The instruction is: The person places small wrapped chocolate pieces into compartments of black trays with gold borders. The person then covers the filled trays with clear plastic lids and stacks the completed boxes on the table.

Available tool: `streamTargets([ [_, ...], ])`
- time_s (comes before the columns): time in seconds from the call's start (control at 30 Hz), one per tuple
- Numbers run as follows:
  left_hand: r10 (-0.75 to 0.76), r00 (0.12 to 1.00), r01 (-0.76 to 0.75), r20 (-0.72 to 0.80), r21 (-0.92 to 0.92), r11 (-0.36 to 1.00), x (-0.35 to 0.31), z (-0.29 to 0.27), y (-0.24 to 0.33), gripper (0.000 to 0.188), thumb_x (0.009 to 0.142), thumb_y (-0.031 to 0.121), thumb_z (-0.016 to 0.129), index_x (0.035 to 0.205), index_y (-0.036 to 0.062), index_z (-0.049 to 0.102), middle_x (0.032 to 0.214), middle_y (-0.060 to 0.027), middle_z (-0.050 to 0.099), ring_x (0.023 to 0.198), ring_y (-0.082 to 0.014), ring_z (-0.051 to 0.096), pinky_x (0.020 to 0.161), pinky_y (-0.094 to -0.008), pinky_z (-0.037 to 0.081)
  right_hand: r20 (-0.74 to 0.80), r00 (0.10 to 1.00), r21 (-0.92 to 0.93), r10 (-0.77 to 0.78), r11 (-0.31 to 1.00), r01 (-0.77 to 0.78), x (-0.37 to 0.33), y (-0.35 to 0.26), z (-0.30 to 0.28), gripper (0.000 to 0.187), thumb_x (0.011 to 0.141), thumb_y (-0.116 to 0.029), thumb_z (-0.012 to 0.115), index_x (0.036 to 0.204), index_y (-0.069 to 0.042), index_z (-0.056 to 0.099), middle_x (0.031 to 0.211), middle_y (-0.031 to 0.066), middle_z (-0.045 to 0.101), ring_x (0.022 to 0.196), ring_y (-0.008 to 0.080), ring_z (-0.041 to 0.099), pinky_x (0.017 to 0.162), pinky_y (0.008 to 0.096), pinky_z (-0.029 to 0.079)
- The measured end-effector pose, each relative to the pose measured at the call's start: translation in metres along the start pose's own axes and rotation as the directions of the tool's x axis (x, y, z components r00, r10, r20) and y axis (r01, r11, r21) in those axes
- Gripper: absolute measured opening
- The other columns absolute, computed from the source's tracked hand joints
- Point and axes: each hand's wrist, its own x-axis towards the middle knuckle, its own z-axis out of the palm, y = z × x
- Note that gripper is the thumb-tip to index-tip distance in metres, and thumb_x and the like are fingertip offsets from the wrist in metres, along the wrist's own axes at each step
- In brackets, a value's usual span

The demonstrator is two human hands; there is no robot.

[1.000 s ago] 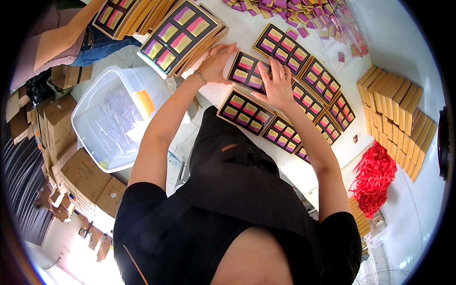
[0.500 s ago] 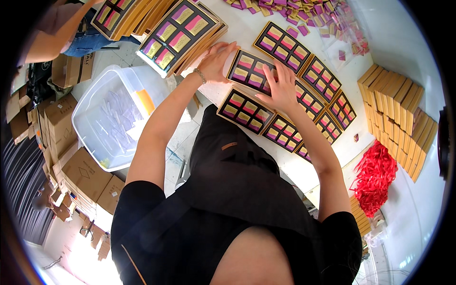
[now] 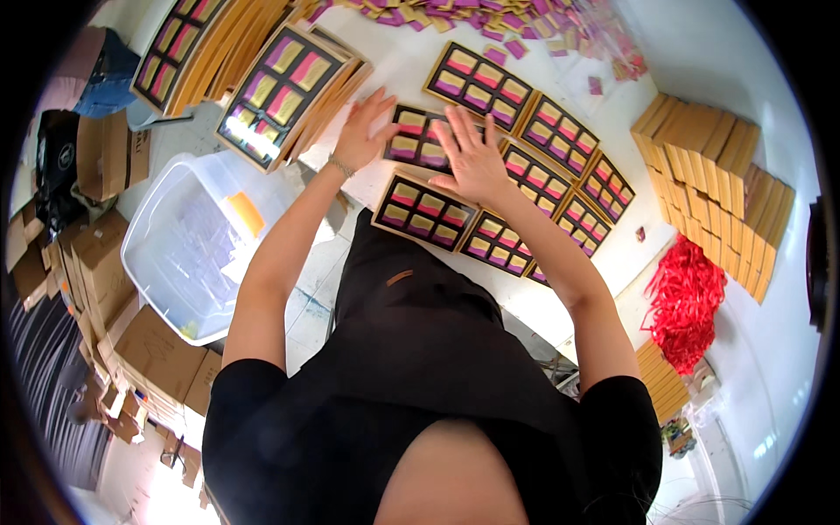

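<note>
My left hand (image 3: 360,136) is empty, with fingers apart, just off the left end of a black box (image 3: 411,144) that holds small packets in gold with pink or purple. Over the middle and right part of that box lies my right hand (image 3: 477,166), its fingers stretched out and hiding some packets. Whether its fingertips touch the box, I cannot tell. Directly nearer to me lies another filled box (image 3: 423,210). More boxes of the same kind, such as the far one (image 3: 481,83), sit edge to edge to the right, with gold rims.
A stack of filled boxes (image 3: 280,92) stands at the left table edge, with more stacks (image 3: 179,52) beyond. Loose packets (image 3: 490,17) cover the far table. Stacked brown boxes (image 3: 700,157) and red ribbon (image 3: 687,302) are right. A clear plastic bin (image 3: 144,254) stands left, near a person's clothing (image 3: 105,74).
My left hand has drawn away from the box's left end, and its fingers have spread. The right hand's fingers have straightened. The whole scene has shifted left as my head moved.
</note>
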Motion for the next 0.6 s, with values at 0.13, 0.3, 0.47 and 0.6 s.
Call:
streamTargets([
  [0.13,0.076,0.984,-0.057,-0.159,0.123,0.991,-0.012,0.017,-0.002,0.053,0.092,0.026,0.063,0.143,0.0186,0.05,0.141,-0.0051,0.056,0.14,-0.0267,0.041,0.119,-0.0486,0.016,-0.23,0.968,-0.14,0.101,0.981,-0.135,0.006,0.061,-0.017,0.095,0.085,-0.068,0.055,0.152,-0.005,0.027,0.159,0.0221,0.02,0.146,0.0404,0.023,0.112,0.0666,0.018],
  [0.3,0.06,0.989,-0.046,-0.136,0.107,0.993,-0.006,0.013,0.01,0.048,0.091,0.024,0.065,0.138,0.0206,0.056,0.138,-0.0096,0.057,0.139,-0.0272,0.042,0.118,-0.0506,0.02,-0.199,0.072,0.47,0.977,0.16,-0.868,0.021,0.19,-0.054,0.123,0.073,-0.063,0.073,0.152,0.004,0.006,0.159,0.0267,0.005,0.142,0.0447,0.023,0.106,0.0641,0.031],
  [0.47,0.12,0.969,-0.082,-0.214,0.18,0.98,0.004,0.013,0.037,0.045,0.09,0.02,0.064,0.134,0.0131,0.058,0.134,-0.0123,0.06,0.132,-0.0287,0.048,0.111,-0.0452,0.034,-0.119,0.035,0.29,0.992,0.069,-0.954,0.043,0.194,-0.07,0.125,0.067,-0.052,0.081,0.153,0.001,0.007,0.158,0.0228,0.011,0.137,0.0415,0.031,0.101,0.058,0.036],
  [0.6,0.083,0.941,-0.046,-0.327,0.121,0.992,0.036,0.011,0.094,0.044,0.09,0.016,0.063,0.132,0.0059,0.057,0.129,-0.0141,0.063,0.119,-0.0301,0.06,0.098,-0.0381,0.048,-0.574,0.595,0.218,0.562,0.806,-0.551,0.022,0.14,-0.056,0.111,0.064,-0.042,0.082,0.151,-0.004,0.024,0.149,0.0206,0.028,0.131,0.0392,0.037,0.101,0.0542,0.035],
])
